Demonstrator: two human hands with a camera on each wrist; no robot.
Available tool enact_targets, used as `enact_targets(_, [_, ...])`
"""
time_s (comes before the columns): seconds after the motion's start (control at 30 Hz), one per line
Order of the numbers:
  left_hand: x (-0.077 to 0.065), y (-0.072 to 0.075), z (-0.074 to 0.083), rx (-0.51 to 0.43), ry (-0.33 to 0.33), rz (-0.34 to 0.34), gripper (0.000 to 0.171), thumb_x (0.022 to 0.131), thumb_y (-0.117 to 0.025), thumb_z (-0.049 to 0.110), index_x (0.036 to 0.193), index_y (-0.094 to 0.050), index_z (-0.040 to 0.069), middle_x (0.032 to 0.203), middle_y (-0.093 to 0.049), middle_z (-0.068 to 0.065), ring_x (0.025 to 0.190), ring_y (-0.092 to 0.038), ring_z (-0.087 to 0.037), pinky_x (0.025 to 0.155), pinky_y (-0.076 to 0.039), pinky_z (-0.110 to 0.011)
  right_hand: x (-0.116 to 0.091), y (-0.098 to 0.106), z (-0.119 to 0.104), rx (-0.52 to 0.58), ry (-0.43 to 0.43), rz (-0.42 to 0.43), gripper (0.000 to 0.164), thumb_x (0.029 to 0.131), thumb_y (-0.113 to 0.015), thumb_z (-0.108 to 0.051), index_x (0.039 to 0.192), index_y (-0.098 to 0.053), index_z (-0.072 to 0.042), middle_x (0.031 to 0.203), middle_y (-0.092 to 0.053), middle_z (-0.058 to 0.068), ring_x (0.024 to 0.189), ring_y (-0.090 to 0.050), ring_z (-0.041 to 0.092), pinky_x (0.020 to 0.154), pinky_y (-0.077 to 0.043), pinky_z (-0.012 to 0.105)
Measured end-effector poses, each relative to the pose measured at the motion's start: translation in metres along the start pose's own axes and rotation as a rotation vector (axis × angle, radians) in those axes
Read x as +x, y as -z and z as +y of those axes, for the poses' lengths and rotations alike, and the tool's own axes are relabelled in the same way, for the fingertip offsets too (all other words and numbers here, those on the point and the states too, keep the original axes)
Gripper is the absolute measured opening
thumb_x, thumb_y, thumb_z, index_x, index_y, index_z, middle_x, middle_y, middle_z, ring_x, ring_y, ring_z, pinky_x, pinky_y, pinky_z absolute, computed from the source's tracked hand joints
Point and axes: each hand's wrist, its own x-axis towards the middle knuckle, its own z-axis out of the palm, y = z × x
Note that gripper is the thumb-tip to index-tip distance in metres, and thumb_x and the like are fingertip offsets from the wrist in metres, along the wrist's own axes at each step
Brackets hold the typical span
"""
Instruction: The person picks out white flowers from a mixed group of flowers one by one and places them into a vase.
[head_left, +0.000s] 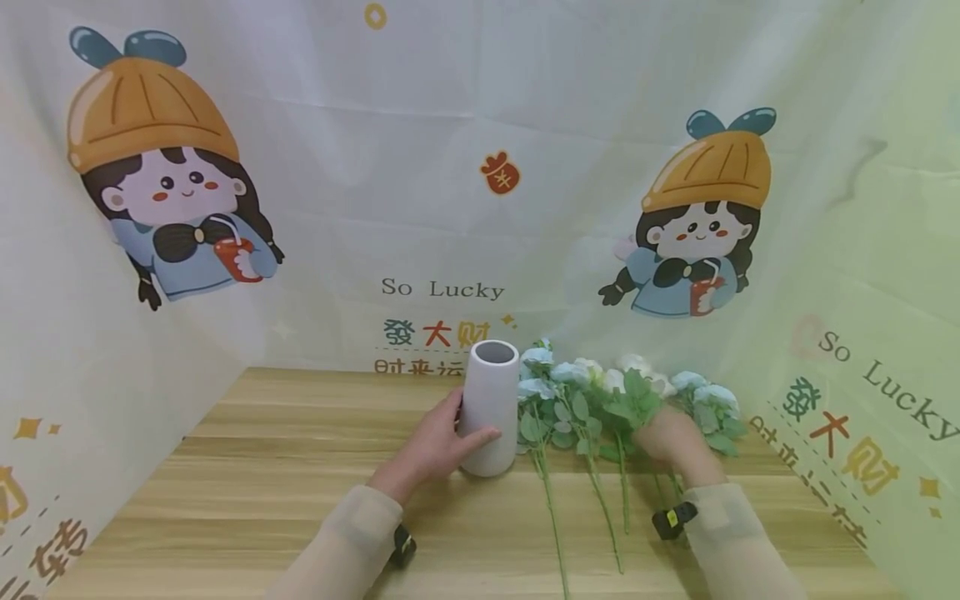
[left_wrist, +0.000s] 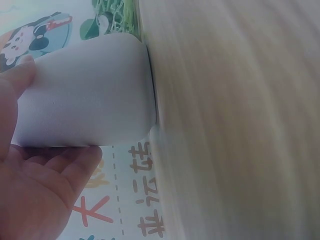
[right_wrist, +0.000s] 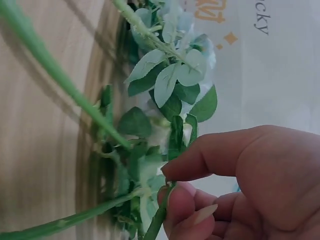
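Note:
A white tapered vase [head_left: 489, 421] stands upright on the wooden table, its mouth facing up. My left hand [head_left: 429, 448] holds it from the left side, thumb across the front. In the left wrist view the thumb and fingers lie on opposite sides of the vase [left_wrist: 90, 95]. To the right, my right hand [head_left: 673, 437] is among artificial flowers. The right wrist view shows its thumb and forefinger pinching a green flower stem [right_wrist: 158, 216]. Which bloom belongs to this stem I cannot tell.
Pale blue flowers [head_left: 572, 372] and white ones lie in a row along the table's back, green stems [head_left: 551, 508] pointing toward me. A printed cloth [head_left: 330, 192] hangs behind the wooden table [head_left: 225, 492] and at both sides.

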Motion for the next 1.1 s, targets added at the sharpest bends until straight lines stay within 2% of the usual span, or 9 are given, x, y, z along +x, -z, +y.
enact_targets(0.1, [0.000, 0.000, 0.000, 0.000, -0.002, 0.001, 0.081, 0.086, -0.074, 0.051, 0.147, -0.036, 0.011, 0.137, -0.050, -0.009, 0.121, -0.048, -0.020, 0.101, -0.045, -0.047, 0.000, 0.002, -0.002, -0.006, 0.000, 0.011, 0.043, 0.098, -0.052, -0.019, 0.055, -0.047, -0.015, 0.042, -0.041, -0.004, 0.036, -0.039, 0.011, 0.042, -0.042, 0.028])
enact_targets(0.3, [0.000, -0.001, 0.001, -0.005, 0.001, 0.001, 0.081, 0.087, -0.075, 0.049, 0.147, -0.036, 0.010, 0.138, -0.050, -0.010, 0.121, -0.048, -0.021, 0.101, -0.045, -0.047, -0.002, 0.009, -0.011, -0.011, 0.032, 0.048, 0.044, 0.097, -0.056, -0.021, 0.054, -0.050, -0.013, 0.042, -0.044, -0.003, 0.037, -0.044, 0.014, 0.053, -0.047, 0.034])
enact_targets(0.43, [0.001, -0.001, 0.000, -0.010, 0.000, 0.001, 0.082, 0.086, -0.075, 0.049, 0.147, -0.036, 0.011, 0.138, -0.050, -0.010, 0.121, -0.048, -0.021, 0.101, -0.045, -0.047, -0.005, 0.014, -0.019, 0.027, 0.036, 0.060, 0.049, 0.096, -0.053, -0.019, 0.048, -0.043, -0.016, 0.041, -0.042, -0.004, 0.036, -0.039, 0.013, 0.049, -0.043, 0.032])
enact_targets(0.63, [0.001, -0.001, 0.000, -0.013, 0.004, 0.000, 0.082, 0.086, -0.075, 0.050, 0.147, -0.036, 0.011, 0.138, -0.050, -0.010, 0.121, -0.048, -0.021, 0.101, -0.045, -0.047, -0.007, 0.019, -0.028, 0.099, 0.037, 0.103, 0.047, 0.098, -0.053, -0.018, 0.053, -0.041, -0.015, 0.043, -0.044, -0.002, 0.037, -0.040, 0.014, 0.044, -0.041, 0.029])
enact_targets(0.7, [0.001, -0.001, -0.001, -0.011, 0.006, 0.001, 0.082, 0.086, -0.075, 0.050, 0.147, -0.036, 0.011, 0.138, -0.050, -0.010, 0.121, -0.048, -0.021, 0.101, -0.045, -0.047, -0.009, 0.021, -0.032, 0.118, 0.038, 0.120, 0.038, 0.098, -0.054, -0.019, 0.062, -0.052, -0.009, 0.051, -0.052, 0.001, 0.042, -0.045, 0.014, 0.045, -0.043, 0.030])
enact_targets(0.77, [0.001, -0.001, 0.000, -0.012, 0.007, 0.000, 0.082, 0.086, -0.075, 0.050, 0.147, -0.036, 0.011, 0.138, -0.050, -0.010, 0.121, -0.048, -0.022, 0.101, -0.045, -0.048, -0.011, 0.025, -0.037, 0.129, 0.041, 0.144, 0.026, 0.098, -0.054, -0.019, 0.081, -0.063, -0.002, 0.065, -0.061, 0.006, 0.049, -0.052, 0.015, 0.048, -0.046, 0.031])
enact_targets(0.87, [0.001, 0.000, 0.000, -0.010, 0.010, -0.001, 0.082, 0.086, -0.075, 0.050, 0.147, -0.036, 0.011, 0.138, -0.049, -0.010, 0.121, -0.048, -0.022, 0.101, -0.045, -0.048, -0.014, 0.028, -0.042, 0.148, 0.056, 0.191, 0.029, 0.096, -0.052, -0.018, 0.111, -0.062, 0.004, 0.086, -0.066, 0.013, 0.063, -0.059, 0.019, 0.056, -0.051, 0.035])
enact_targets(0.9, [0.001, 0.000, 0.000, -0.010, 0.010, -0.002, 0.082, 0.086, -0.075, 0.050, 0.147, -0.036, 0.011, 0.138, -0.049, -0.010, 0.121, -0.048, -0.022, 0.101, -0.045, -0.048, -0.016, 0.029, -0.044, 0.153, 0.066, 0.213, 0.031, 0.096, -0.051, -0.018, 0.115, -0.061, 0.004, 0.089, -0.066, 0.014, 0.066, -0.060, 0.020, 0.058, -0.052, 0.036])
enact_targets(1.1, [0.000, 0.000, 0.001, -0.009, 0.010, -0.004, 0.081, 0.087, -0.075, 0.049, 0.147, -0.036, 0.012, 0.138, -0.049, -0.010, 0.120, -0.049, -0.021, 0.101, -0.046, -0.047, -0.022, 0.033, -0.055, 0.207, 0.144, 0.347, 0.029, 0.100, -0.052, -0.022, 0.116, -0.062, 0.000, 0.106, -0.065, 0.018, 0.088, -0.060, 0.030, 0.073, -0.053, 0.048])
